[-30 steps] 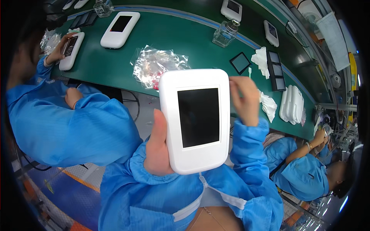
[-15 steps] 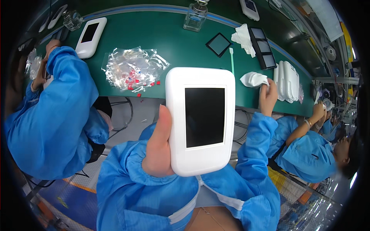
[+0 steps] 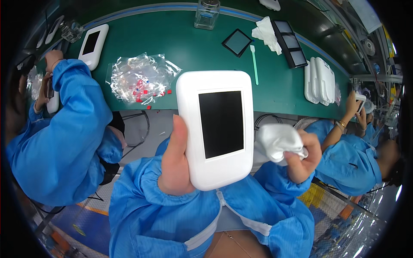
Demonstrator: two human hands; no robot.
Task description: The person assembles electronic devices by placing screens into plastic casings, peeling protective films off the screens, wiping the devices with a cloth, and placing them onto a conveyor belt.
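My left hand (image 3: 175, 159) grips a white handheld device (image 3: 220, 174) by its left side, thumb along the edge and the other fingers hidden behind it. The device is upright in front of my chest, its black screen (image 3: 221, 124) facing me. To the right of it, my right hand (image 3: 303, 159) pinches a crumpled white cloth (image 3: 278, 139), held up in the air apart from the device.
On the green table (image 3: 193, 51) lie clear plastic bags (image 3: 137, 79) with small red pieces, a green stick (image 3: 254, 64), a dark square panel (image 3: 237, 42), a white cloth (image 3: 266, 34) and stacked white housings (image 3: 319, 81). A glass bottle (image 3: 207, 15) stands behind. Co-workers in blue sit either side.
My right hand has lifted the white cloth off the table area and brought it nearer, beside the device. My left hand still holds the device, little moved.
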